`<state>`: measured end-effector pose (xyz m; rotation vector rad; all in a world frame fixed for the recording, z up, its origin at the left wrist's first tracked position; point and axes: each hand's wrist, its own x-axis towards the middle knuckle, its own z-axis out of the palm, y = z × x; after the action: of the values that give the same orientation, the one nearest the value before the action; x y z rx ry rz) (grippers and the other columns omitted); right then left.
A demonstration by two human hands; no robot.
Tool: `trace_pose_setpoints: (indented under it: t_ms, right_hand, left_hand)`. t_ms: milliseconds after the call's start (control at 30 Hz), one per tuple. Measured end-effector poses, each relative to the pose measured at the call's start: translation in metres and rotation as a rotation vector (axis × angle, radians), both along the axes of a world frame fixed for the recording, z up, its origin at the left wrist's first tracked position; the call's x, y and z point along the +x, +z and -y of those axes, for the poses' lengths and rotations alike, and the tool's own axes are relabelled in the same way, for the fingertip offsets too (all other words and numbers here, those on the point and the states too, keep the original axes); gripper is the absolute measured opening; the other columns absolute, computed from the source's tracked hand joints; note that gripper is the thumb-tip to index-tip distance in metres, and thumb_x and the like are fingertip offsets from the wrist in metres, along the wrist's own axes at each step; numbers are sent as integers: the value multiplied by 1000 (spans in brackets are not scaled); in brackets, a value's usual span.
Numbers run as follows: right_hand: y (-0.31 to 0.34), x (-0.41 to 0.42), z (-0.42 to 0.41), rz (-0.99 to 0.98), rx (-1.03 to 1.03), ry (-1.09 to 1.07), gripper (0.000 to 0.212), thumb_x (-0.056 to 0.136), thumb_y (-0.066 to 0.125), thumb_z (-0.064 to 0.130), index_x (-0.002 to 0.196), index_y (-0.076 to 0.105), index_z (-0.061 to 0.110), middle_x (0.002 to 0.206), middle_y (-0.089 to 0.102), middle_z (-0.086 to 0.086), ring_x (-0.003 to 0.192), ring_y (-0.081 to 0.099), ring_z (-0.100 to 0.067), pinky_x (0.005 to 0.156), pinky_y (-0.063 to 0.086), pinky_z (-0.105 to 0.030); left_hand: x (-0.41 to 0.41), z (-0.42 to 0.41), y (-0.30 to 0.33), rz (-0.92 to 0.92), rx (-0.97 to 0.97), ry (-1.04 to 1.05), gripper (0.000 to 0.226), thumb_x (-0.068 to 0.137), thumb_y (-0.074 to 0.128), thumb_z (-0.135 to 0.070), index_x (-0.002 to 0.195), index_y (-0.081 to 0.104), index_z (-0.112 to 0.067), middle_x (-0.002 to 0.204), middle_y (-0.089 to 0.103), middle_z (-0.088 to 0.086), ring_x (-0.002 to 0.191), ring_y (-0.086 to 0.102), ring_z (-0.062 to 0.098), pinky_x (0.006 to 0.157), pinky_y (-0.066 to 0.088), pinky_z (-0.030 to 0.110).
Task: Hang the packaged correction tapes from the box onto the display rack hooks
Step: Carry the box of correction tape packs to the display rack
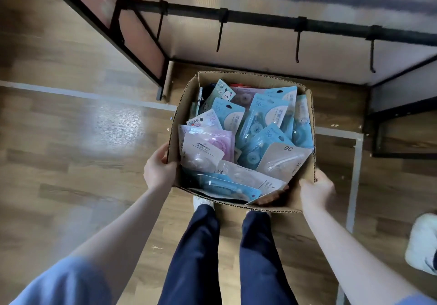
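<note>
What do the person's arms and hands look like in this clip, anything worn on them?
Both forearms are bare. The left hand and right hand show no gloves, rings or watch. A light blue short sleeve covers the left upper arm, and a sliver of matching blue sleeve shows at the right arm's edge.

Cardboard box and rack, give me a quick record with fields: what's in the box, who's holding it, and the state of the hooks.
box: open cardboard box, held over the wood floor
contents: packaged correction tapes, mostly blue, some pink and white, piled loosely
left hand: grips the box's left wall
right hand: grips its near right corner
rack hooks: four black hooks on one bar, all bare
</note>
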<state>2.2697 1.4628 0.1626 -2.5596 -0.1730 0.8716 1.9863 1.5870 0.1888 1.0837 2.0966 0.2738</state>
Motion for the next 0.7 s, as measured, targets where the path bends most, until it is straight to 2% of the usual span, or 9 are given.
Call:
trace_pose_setpoints:
  t_ms: [67, 167, 300, 433, 600, 700]
  right_hand:
    - [-18, 1, 2, 7, -18, 29, 29, 71, 53, 3, 94, 66, 14, 71, 56, -4, 69, 50, -28, 64, 42, -32]
    - [-47, 3, 0, 20, -17, 36, 29, 71, 56, 3, 96, 67, 12, 75, 60, -9, 72, 53, -31, 66, 45, -34]
    - [-81, 2, -4, 15, -39, 51, 36, 75, 58, 3, 108, 67, 15, 91, 69, -13, 82, 59, -33, 72, 46, -33]
    - [-119, 1, -12, 9, -12, 20, 39, 80, 60, 3, 116, 65, 17, 103, 68, -12, 92, 62, -32, 78, 46, -32]
    - [-159, -4, -25, 13, 29, -17, 41, 82, 58, 1, 119, 63, 17, 105, 68, -8, 89, 58, -23, 78, 42, -27]
    - [-183, -4, -29, 16, 54, 1, 41, 82, 58, 0, 119, 63, 16, 107, 68, -9, 96, 61, -27, 83, 46, -31]
  left_hand:
    - [1, 5, -18, -14, -31, 14, 62, 72, 52, 0, 118, 59, -41, 73, 62, -11, 75, 60, 19, 73, 46, 29]
    - [3, 0, -47, -12, -50, 1, 61, 71, 52, -1, 116, 60, -42, 73, 63, -10, 75, 61, 19, 72, 46, 29]
    - [1, -7, -88, -29, -85, -16, 60, 71, 51, -3, 115, 60, -42, 79, 67, -5, 79, 62, 20, 75, 48, 32]
    - [0, -16, -130, -37, -75, -29, 56, 69, 51, -5, 113, 62, -38, 82, 70, -6, 82, 65, 22, 78, 52, 35]
    - [1, -26, -176, -48, -58, -3, 53, 71, 51, -5, 112, 60, -37, 90, 71, -7, 88, 65, 19, 86, 51, 40]
    - [0, -27, -200, -50, -38, -4, 52, 73, 52, -5, 114, 60, -36, 93, 70, -4, 92, 64, 21, 88, 50, 40]
